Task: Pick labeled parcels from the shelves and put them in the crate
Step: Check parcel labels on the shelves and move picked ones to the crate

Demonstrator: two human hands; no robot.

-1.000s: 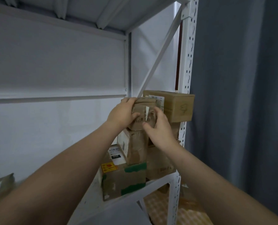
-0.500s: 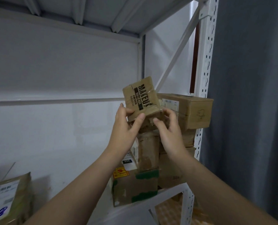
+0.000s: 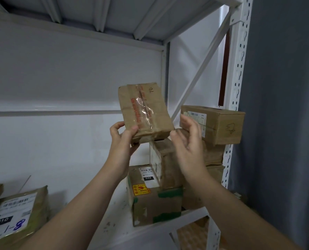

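Brown parcel (image 3: 144, 112), red print; lower box (image 3: 150, 210) green tape (image 3: 170, 193), yellow sticker (image 3: 141, 190); curtain (image 3: 285, 105) maybe grey-blue.

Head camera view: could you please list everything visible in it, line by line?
Small parcel: one, brown, clear-taped, raised before the shelf.
Top box: one, brown, white-labelled, atop the right stack.
Green-taped box: one, brown, labelled 032, stack's front bottom.
Other stacked boxes: at least three, brown, behind.
010 parcel: one, brown, shelf's left end.
Shelving rack: one, white.
Curtain: one, grey, far right.
Left hand: one, gripping the small parcel's lower corner.
Right hand: one, open, beside it.
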